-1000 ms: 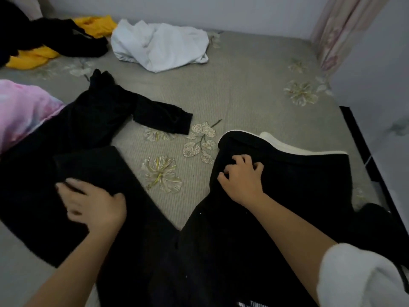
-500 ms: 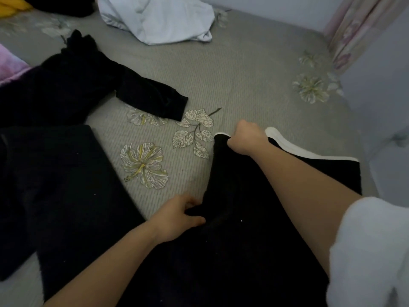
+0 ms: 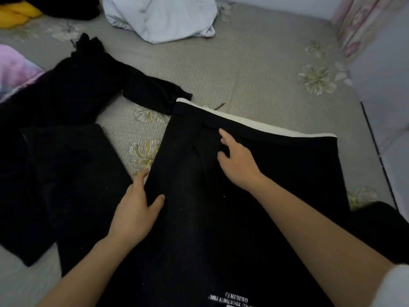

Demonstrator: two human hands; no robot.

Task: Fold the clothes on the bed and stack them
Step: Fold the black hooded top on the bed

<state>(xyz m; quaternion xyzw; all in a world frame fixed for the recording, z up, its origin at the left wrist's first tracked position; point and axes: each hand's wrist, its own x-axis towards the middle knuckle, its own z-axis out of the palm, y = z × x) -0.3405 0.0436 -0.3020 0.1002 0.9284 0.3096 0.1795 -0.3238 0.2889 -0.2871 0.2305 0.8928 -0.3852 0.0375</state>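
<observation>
A black garment (image 3: pixel 276 173) with a white-lined far edge and white lettering near me lies spread on the grey floral bed (image 3: pixel 254 69). My left hand (image 3: pixel 136 210) rests at its left edge, fingers straight along the hem and thumb on the cloth. With fingers spread, my right hand (image 3: pixel 238 161) lies flat on the garment just below the white-lined edge. Neither hand grips the cloth. A flat black piece (image 3: pixel 66 173) lies to the left of my left hand.
A black long-sleeved top (image 3: pixel 88 85) sprawls at the left, its sleeve reaching the garment's far corner. A crumpled white garment (image 3: pixel 161 16) lies at the back, yellow cloth (image 3: pixel 15 16) at the far left, pink fabric (image 3: pixel 15 69) beside it. The bed's right edge (image 3: pixel 376 151) meets a wall and curtain (image 3: pixel 358 23).
My right hand has let go of the garment's far corner and now lies flat on it. My left hand has uncurled and slid to the left hem. The garment lies wider and flatter.
</observation>
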